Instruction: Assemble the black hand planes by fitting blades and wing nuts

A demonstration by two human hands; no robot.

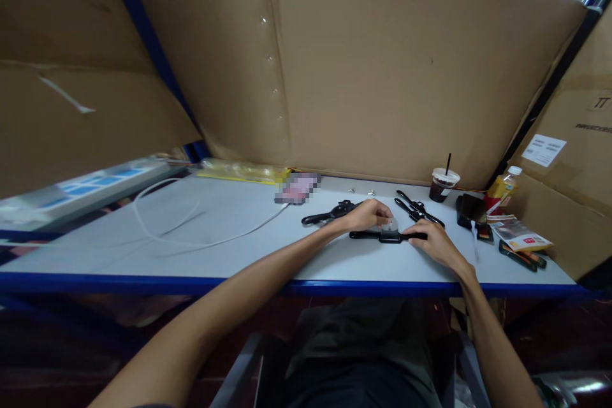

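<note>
A black spokeshave point(391, 237) lies across the table in front of me, its two handles pointing left and right. My right hand point(431, 241) is closed round its right handle. Pinched in the fingers of my left hand point(370, 214) is a small silvery metal blade point(391, 225), just over the spokeshave's middle; whether it touches the body I cannot tell. Behind my left wrist rests a second black spokeshave point(329, 211), partly hidden. More black spokeshaves point(417, 206) lie together beyond my right hand. Two small metal screws point(371, 192) sit farther back.
A phone point(299, 188) lies at the back with a white cable point(229, 243) looping left. At the right stand a lidded drink cup point(443, 186) and a bottle point(502, 191), near a packet point(521, 234) and black-and-orange tools point(519, 256). Cardboard point(358, 76) walls the back.
</note>
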